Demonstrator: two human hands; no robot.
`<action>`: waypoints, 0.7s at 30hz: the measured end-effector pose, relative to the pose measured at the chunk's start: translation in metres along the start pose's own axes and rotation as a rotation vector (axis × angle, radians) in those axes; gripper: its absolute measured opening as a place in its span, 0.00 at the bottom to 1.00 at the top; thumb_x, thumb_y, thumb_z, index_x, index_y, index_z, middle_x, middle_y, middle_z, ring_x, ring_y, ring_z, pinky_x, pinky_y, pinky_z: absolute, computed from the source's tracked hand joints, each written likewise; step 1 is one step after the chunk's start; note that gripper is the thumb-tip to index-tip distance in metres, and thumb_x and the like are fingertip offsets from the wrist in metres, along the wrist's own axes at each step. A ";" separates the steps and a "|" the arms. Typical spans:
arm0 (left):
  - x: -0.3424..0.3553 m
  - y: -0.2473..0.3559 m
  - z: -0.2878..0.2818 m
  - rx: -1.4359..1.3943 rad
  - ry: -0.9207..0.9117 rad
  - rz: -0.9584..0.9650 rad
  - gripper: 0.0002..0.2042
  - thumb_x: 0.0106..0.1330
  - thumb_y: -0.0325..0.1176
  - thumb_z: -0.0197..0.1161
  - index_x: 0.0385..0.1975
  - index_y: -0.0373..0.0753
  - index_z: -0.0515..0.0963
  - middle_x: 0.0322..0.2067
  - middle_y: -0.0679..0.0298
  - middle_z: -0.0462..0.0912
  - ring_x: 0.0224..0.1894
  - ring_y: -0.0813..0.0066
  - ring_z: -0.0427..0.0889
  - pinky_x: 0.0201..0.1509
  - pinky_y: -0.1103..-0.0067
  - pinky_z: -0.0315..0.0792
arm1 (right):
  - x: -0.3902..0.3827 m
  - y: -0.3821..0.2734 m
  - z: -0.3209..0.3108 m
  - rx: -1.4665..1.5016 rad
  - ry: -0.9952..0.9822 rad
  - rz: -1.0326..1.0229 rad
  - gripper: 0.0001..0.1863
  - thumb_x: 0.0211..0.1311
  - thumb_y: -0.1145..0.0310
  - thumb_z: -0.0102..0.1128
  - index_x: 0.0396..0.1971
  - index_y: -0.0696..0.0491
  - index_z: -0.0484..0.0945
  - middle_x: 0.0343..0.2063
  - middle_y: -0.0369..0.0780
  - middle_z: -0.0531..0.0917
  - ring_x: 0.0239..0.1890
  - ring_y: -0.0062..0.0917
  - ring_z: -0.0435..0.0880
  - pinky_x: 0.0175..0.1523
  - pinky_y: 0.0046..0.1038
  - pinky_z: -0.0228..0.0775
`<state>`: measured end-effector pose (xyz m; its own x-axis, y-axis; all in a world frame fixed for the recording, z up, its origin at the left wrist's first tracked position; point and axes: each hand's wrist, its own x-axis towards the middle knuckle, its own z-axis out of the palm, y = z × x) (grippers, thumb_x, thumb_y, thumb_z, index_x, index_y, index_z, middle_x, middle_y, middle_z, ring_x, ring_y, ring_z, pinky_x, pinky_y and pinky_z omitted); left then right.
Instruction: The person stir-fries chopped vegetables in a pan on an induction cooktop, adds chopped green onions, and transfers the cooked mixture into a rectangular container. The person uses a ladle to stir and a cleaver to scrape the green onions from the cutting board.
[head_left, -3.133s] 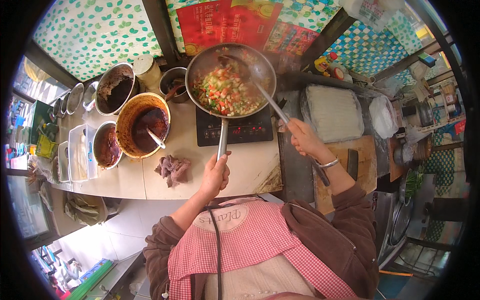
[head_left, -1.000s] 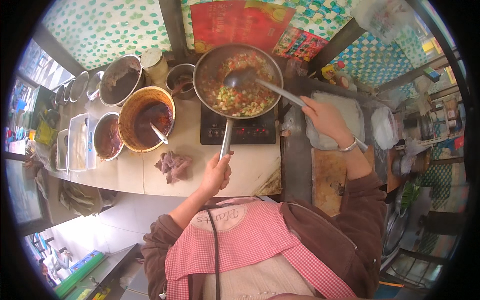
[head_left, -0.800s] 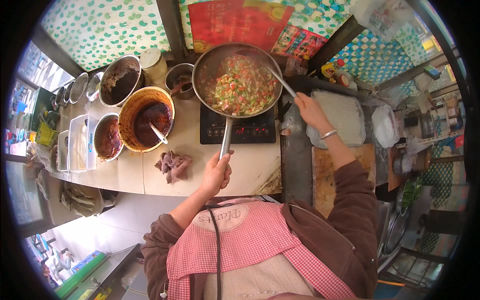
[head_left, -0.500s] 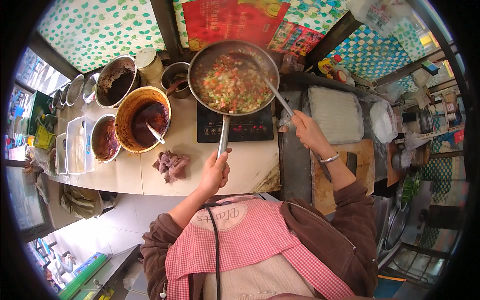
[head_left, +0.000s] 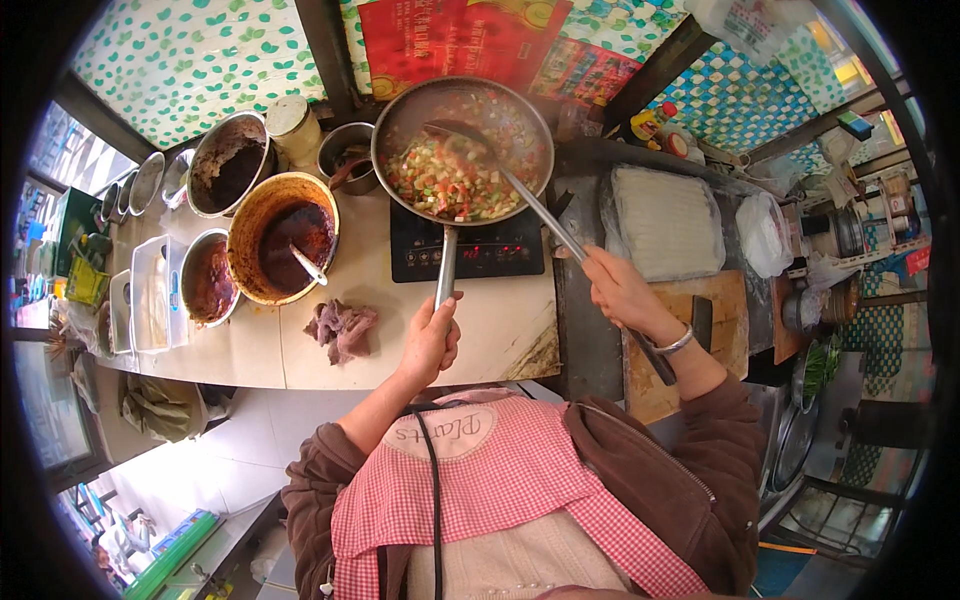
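L fingers [head_left: 450, 340] rnd pan hndl [head_left: 447, 260], pan [head_left: 405, 116] ahead; R fingers [head_left: 603, 268] rnd ladle [head_left: 543, 213].

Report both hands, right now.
Left hand: closed, holding the pan by its handle.
Right hand: closed, holding the ladle by its shaft.

On the cream-coloured countertop [head_left: 500, 345], a crumpled mauve cloth [head_left: 342, 331] lies near a round, yellow-brown pot [head_left: 256, 208] of dark red sauce [head_left: 290, 232], a pale, slim-handled spoon [head_left: 309, 266] leaning in it. A round steel bowl of reddish sauce [head_left: 211, 280] stands just beside the pot. Farther right, a dark, flat, elongated object [head_left: 702, 323] lies on a worn wooden board [head_left: 732, 345], near a bunched white plastic bag [head_left: 765, 240].
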<state>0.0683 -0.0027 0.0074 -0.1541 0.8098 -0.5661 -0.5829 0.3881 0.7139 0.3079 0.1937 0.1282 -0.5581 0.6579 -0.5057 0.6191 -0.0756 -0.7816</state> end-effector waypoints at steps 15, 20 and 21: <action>-0.002 0.007 -0.011 0.024 -0.001 -0.003 0.21 0.81 0.47 0.51 0.63 0.38 0.70 0.17 0.71 0.64 0.09 0.83 0.57 0.11 0.81 0.50 | 0.021 0.015 0.017 -0.150 -0.006 -0.063 0.19 0.82 0.54 0.46 0.60 0.50 0.74 0.17 0.33 0.71 0.14 0.15 0.69 0.15 0.22 0.59; -0.002 0.009 -0.009 0.008 -0.005 -0.021 0.21 0.81 0.46 0.51 0.64 0.38 0.70 0.17 0.70 0.64 0.09 0.83 0.56 0.11 0.80 0.49 | -0.029 -0.003 0.017 -0.008 -0.154 0.129 0.22 0.82 0.54 0.46 0.64 0.50 0.71 0.16 0.32 0.69 0.14 0.16 0.69 0.16 0.23 0.60; -0.002 0.009 -0.009 0.008 -0.006 -0.020 0.21 0.81 0.46 0.51 0.64 0.38 0.70 0.17 0.70 0.64 0.09 0.83 0.56 0.11 0.80 0.49 | -0.031 0.001 0.015 -0.027 -0.176 0.139 0.22 0.82 0.54 0.46 0.64 0.51 0.72 0.16 0.35 0.72 0.15 0.20 0.72 0.18 0.26 0.63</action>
<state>0.0564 -0.0043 0.0114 -0.1377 0.8046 -0.5776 -0.5790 0.4078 0.7060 0.3171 0.1622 0.1376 -0.5530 0.5013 -0.6655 0.7098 -0.1348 -0.6913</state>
